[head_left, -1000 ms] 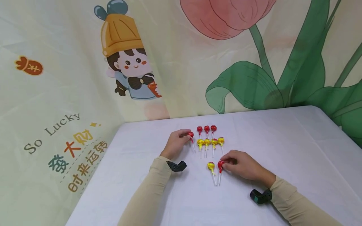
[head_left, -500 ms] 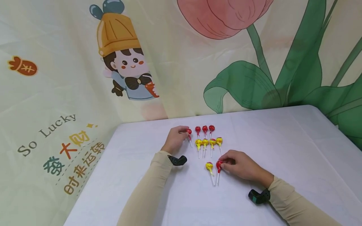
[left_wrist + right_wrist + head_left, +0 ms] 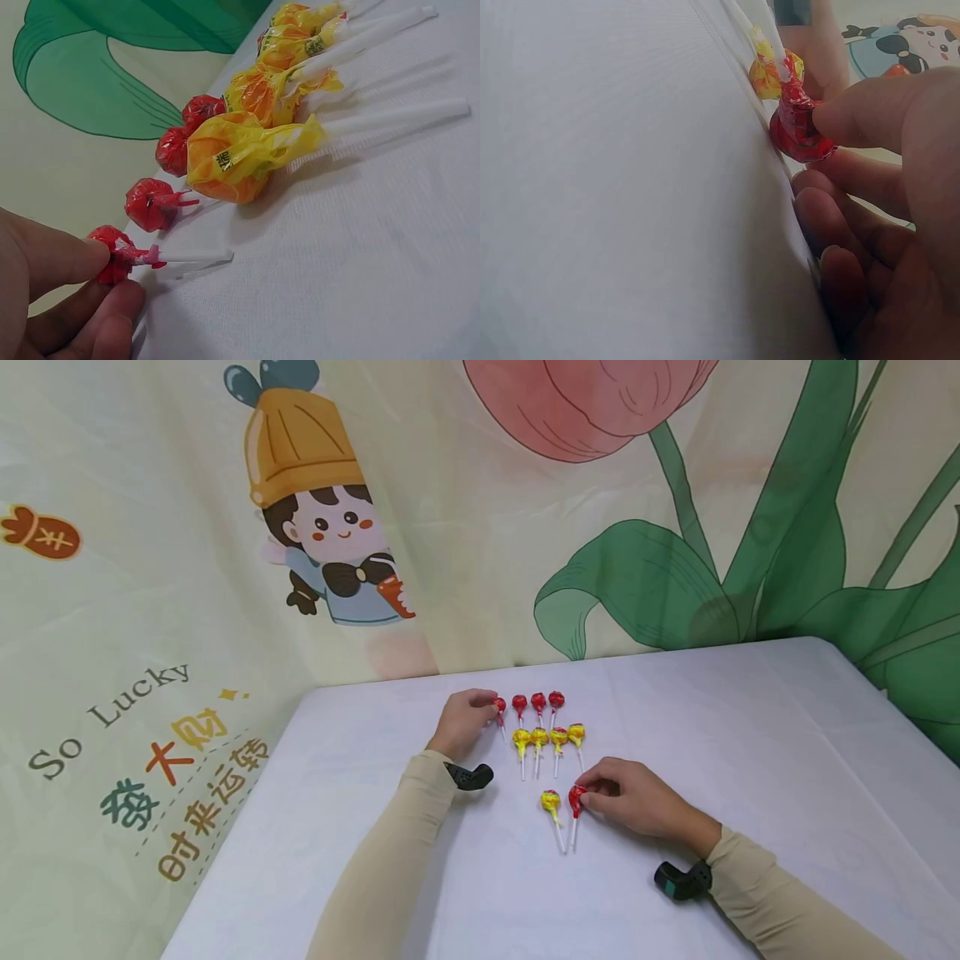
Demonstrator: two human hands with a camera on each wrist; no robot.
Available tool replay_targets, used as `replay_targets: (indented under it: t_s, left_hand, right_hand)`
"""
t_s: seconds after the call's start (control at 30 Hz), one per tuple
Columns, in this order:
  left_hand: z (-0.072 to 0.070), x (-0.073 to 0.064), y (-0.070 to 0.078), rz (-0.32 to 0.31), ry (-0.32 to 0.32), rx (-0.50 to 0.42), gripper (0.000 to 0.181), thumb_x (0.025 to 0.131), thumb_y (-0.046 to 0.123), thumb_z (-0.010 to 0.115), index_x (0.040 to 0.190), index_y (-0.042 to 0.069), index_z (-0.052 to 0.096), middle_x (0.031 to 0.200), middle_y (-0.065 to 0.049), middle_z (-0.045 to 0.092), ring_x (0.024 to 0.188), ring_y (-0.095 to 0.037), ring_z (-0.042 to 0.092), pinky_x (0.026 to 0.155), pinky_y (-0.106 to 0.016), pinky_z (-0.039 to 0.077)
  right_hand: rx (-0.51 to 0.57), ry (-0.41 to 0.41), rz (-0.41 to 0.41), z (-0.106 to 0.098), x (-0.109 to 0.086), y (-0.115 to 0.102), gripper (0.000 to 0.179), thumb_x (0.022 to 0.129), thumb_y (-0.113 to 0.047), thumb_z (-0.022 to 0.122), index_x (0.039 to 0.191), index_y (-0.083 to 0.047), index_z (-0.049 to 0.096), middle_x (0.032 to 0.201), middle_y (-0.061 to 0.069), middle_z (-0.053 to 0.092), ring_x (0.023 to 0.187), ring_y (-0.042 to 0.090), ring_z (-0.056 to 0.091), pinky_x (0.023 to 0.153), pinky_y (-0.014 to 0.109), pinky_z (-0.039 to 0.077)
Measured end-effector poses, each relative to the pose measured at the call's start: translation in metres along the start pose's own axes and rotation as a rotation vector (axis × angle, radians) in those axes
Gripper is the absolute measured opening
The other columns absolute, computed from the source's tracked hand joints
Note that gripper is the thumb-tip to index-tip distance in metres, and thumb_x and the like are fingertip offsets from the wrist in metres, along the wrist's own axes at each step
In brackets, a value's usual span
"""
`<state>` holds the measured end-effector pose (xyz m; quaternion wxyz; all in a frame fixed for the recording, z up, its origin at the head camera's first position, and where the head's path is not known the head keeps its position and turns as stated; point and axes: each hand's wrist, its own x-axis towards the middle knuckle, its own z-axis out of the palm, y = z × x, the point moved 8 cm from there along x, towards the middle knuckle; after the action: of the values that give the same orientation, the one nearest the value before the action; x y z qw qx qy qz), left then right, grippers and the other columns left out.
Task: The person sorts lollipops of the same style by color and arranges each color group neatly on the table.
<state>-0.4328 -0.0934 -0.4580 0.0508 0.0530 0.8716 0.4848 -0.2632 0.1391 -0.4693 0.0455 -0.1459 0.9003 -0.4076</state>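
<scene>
My left hand (image 3: pixel 462 724) pinches the wrapped head of a red lollipop (image 3: pixel 112 251) at the left end of the back row; its white stick points toward me. Beside it lie several red lollipops (image 3: pixel 538 702), and a row of several yellow lollipops (image 3: pixel 558 737) lies just in front of them. Nearer to me, my right hand (image 3: pixel 637 797) pinches another red lollipop (image 3: pixel 576 799) by the head between thumb and finger. Close to its left, a single yellow lollipop (image 3: pixel 551 802) lies on the table, stick toward me.
A white cloth covers the table (image 3: pixel 750 760). Behind it hangs a printed backdrop (image 3: pixel 465 527) with a cartoon figure and a tulip. Black wrist cameras sit on both wrists, over beige sleeves (image 3: pixel 390 852).
My left hand has moved its red lollipop away from me, level with the other red ones. The right hand stays on its lollipop; the whole view has shifted slightly.
</scene>
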Motion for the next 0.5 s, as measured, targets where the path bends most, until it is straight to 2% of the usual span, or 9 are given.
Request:
replay_targets:
  t_s: [0.2,0.5]
  left_hand:
    - [0.0023,0.0034,0.0036,-0.004,0.006,0.004,0.028,0.095,0.017,0.066,0.122,0.010,0.071,0.115,-0.005,0.068,0.100,-0.022,0.061,0.091,-0.036,0.050]
    - [0.0055,0.0094,0.0006,-0.061,-0.006,0.015,0.024,0.096,0.018,0.066,0.118,0.010,0.072,0.112,-0.005,0.068,0.100,-0.023,0.060,0.089,-0.037,0.050]
  right_hand:
    - [-0.004,0.011,0.004,-0.0022,0.0002,0.0015,0.019,0.093,-0.023,0.072,0.111,-0.021,0.072,0.094,-0.009,0.061,0.087,0.014,0.055,0.074,0.028,0.050]
    - [0.011,-0.007,-0.021,-0.0003,0.0013,0.0023,0.020,0.093,-0.025,0.072,0.112,-0.019,0.072,0.094,-0.008,0.060,0.087,0.014,0.055,0.075,0.027,0.049]
